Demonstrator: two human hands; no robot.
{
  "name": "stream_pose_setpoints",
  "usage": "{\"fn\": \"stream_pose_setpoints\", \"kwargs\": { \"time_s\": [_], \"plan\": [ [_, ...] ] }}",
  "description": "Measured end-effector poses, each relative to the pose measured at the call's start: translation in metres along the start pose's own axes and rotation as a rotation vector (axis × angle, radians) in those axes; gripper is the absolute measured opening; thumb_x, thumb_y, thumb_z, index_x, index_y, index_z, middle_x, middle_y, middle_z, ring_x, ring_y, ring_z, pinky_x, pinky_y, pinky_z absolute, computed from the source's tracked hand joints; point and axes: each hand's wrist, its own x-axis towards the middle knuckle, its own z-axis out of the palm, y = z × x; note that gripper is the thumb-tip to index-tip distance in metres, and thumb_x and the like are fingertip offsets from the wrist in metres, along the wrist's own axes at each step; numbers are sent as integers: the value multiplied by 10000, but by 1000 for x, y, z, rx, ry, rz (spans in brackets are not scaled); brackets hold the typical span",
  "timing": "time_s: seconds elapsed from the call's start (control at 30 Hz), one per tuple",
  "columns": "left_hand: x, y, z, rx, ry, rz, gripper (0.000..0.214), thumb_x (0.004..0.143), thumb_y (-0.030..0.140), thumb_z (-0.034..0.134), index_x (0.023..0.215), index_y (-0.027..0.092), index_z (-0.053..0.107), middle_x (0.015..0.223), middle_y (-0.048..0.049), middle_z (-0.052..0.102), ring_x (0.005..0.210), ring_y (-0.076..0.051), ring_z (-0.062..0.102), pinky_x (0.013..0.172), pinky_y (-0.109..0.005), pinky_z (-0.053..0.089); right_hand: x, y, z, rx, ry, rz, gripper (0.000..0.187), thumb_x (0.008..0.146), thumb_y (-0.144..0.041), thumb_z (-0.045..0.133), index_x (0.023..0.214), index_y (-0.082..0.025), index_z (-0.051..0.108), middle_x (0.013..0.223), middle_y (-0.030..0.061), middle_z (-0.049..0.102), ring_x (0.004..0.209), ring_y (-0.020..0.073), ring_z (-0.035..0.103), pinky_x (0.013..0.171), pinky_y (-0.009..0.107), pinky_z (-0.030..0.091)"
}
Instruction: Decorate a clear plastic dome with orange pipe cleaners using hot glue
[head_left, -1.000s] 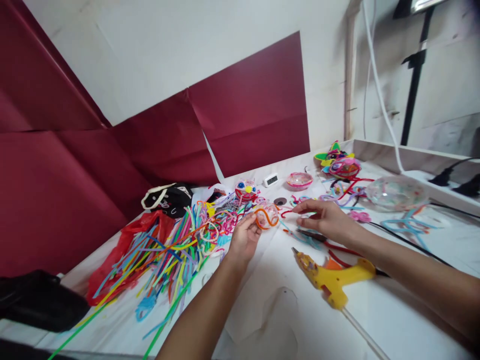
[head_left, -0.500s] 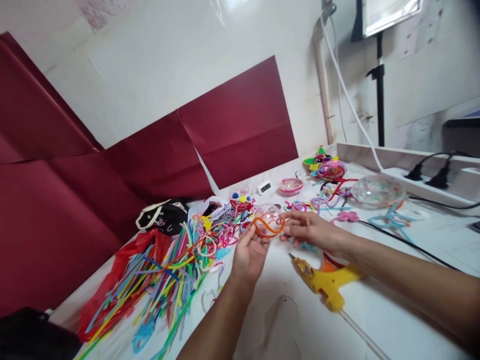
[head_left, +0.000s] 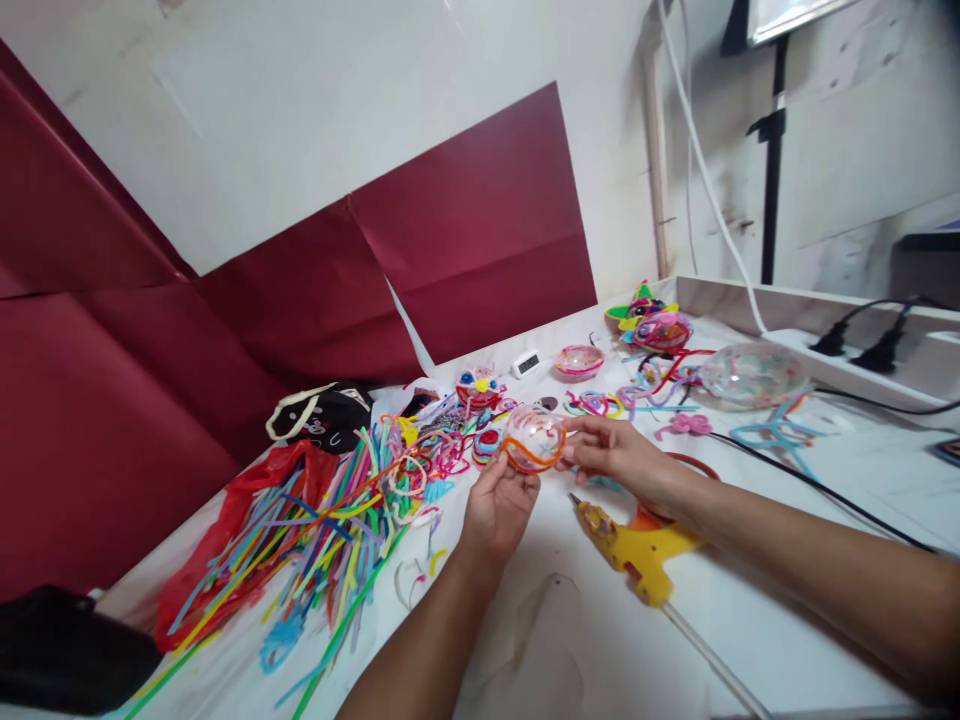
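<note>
A clear plastic shell (head_left: 534,428), rounded like half a ball, is held over the table. An orange pipe cleaner (head_left: 531,468) curves along its lower edge. My left hand (head_left: 499,505) grips the shell from the lower left, thumb on the near side and fingers beneath. At the right edge, my right hand (head_left: 611,455) has thumb and fingers closed on the end of the orange pipe cleaner against the shell; the exact contact is small. Below my right hand lies a yellow glue gun (head_left: 634,555), its nozzle pointing up-left.
Many coloured pipe cleaners (head_left: 352,540) spill from a red plastic bag (head_left: 217,570) at left. A pink-rimmed clear bowl (head_left: 579,362), a small digital clock (head_left: 526,364) and a larger clear shell (head_left: 754,376) stand farther back. A power strip (head_left: 795,348) and black cable (head_left: 810,480) are at right.
The orange pipe cleaner now lies closer along the shell's edge, where it stood in a looser wave before. My right hand has shifted slightly, and the view has tilted a little.
</note>
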Motion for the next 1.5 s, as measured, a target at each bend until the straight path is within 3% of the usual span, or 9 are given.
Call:
{"fn": "stream_pose_setpoints", "kwargs": {
  "time_s": [0.27, 0.57, 0.87, 1.0, 1.17, 1.5],
  "plan": [
    [-1, -5, -2, 32, -45, -12, 89, 825, 115, 554, 868, 159, 619, 849, -30, 655, 728, -109, 574, 603, -228, 422, -3, -2, -3, -2, 10, -23, 395, 675, -278, 719, 1022, -180, 557, 716, 14, 675, 699, 155, 649, 560, 244, 496],
    [2, 0, -5, 82, -80, 22, 78, 798, 117, 571, 867, 149, 590, 862, -24, 611, 659, -94, 523, 489, -207, 323, -11, -11, 4, -45, 8, 0, 443, 658, -329, 724, 1018, -169, 521, 691, -1, 661, 592, 122, 603, 570, 257, 481],
    [0, -1, -9, 31, -132, -19, 89, 803, 84, 568, 742, 131, 524, 592, 51, 456, 429, -24, 340, 472, -180, 320, -12, -11, 7, -42, 40, -8, 451, 647, -345, 731, 1009, -176, 520, 702, -3, 658, 613, 128, 600, 577, 258, 466],
    [-1, 1, -8, 2, -107, -36, 124, 822, 73, 541, 721, 135, 505, 546, 66, 420, 400, -15, 329, 439, -161, 308, -13, -13, 8, -36, 45, 11, 460, 644, -333, 730, 1014, -174, 508, 682, -15, 647, 578, 114, 592, 569, 253, 473],
    [-3, 4, -4, -77, -47, -68, 181, 844, 28, 475, 697, 132, 481, 507, 81, 375, 349, 7, 285, 372, -124, 255, -12, -13, 9, -23, 38, 14, 470, 627, -353, 737, 997, -184, 503, 707, -5, 642, 694, 161, 638, 571, 257, 483],
    [-3, 6, -2, -112, 11, -45, 180, 818, -16, 457, 710, 125, 485, 599, 47, 443, 422, 2, 420, 373, -91, 317, -12, -14, 11, 17, 26, 11, 501, 600, -314, 752, 1000, -194, 476, 699, -25, 618, 653, 142, 618, 564, 254, 481]
  ]
}}
